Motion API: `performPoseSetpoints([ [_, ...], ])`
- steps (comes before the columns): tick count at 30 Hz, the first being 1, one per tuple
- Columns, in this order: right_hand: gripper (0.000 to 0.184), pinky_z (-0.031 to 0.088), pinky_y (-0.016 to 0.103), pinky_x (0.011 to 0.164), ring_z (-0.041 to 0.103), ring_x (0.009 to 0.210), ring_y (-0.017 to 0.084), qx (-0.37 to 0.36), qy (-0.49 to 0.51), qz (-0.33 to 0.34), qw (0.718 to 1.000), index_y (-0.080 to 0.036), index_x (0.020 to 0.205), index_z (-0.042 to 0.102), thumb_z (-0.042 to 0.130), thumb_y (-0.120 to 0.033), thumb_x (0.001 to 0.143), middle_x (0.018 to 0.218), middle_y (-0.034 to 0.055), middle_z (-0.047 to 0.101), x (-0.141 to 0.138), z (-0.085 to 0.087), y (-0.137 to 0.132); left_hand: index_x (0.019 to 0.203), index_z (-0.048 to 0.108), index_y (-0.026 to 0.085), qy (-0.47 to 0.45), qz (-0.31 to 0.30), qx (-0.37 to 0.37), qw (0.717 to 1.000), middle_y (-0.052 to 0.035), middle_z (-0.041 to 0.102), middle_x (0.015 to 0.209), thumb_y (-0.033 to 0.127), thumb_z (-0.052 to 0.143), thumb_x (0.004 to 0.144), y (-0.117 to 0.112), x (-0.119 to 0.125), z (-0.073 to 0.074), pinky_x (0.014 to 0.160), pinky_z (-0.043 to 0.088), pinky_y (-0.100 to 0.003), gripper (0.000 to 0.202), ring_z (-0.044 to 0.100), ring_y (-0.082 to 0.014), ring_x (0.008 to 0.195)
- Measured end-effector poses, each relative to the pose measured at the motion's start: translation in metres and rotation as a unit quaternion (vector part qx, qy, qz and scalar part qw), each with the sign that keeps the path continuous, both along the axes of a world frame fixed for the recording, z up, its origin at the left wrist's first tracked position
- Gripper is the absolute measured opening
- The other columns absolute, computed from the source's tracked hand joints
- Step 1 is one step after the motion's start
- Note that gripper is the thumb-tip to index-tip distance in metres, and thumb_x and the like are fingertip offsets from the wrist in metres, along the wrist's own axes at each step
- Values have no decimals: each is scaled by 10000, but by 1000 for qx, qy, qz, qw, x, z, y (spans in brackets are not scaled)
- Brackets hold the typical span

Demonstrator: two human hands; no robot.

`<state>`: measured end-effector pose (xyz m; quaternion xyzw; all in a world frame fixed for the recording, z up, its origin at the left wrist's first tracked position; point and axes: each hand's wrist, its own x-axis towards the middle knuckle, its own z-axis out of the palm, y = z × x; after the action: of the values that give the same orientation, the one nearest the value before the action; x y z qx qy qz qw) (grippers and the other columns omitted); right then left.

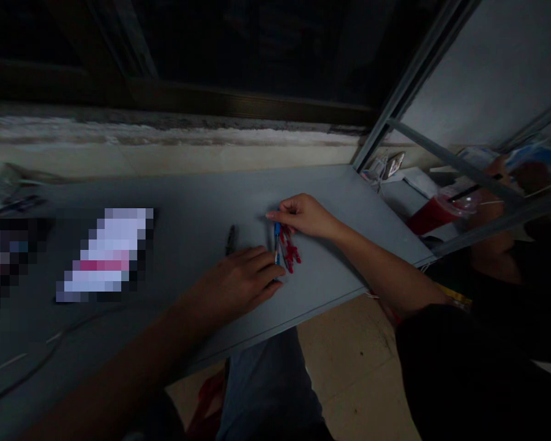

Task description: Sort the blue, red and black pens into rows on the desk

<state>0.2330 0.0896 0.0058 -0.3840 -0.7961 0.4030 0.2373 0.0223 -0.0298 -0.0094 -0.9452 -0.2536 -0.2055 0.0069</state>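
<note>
My left hand (pixel 236 285) lies flat on the grey tabletop (pixel 202 208), its fingertips beside the lower end of a blue pen (pixel 277 244). My right hand (pixel 303 215) is curled just above that pen, near its top end, and I cannot tell whether it grips it. Several red pieces (pixel 289 249), possibly plastic clips or pens, lie right next to the blue pen. A dark pen (pixel 230 240) lies a little to the left, just beyond my left fingers.
A pixelated white-and-pink packet (pixel 105 254) and a dark pixelated patch (pixel 4 263) lie on the table's left side, with a thin cable (pixel 41 361) near the front. Beyond metal bars (pixel 459 162) at right stands a red lidded cup (pixel 436 208). A window ledge runs behind.
</note>
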Motion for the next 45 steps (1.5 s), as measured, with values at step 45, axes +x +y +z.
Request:
performPoseSetpoints([
  [45,250,338,280,644,501,615,119,51,-127,26,990,-184,873,555,705,-370,946,668,-25,596,7,3,2,1295,673,136,-15,107,-53,993,-158,688,1367,279,574,1025,8,-6,-6,1121,535,-487,321,642,-300,1281],
])
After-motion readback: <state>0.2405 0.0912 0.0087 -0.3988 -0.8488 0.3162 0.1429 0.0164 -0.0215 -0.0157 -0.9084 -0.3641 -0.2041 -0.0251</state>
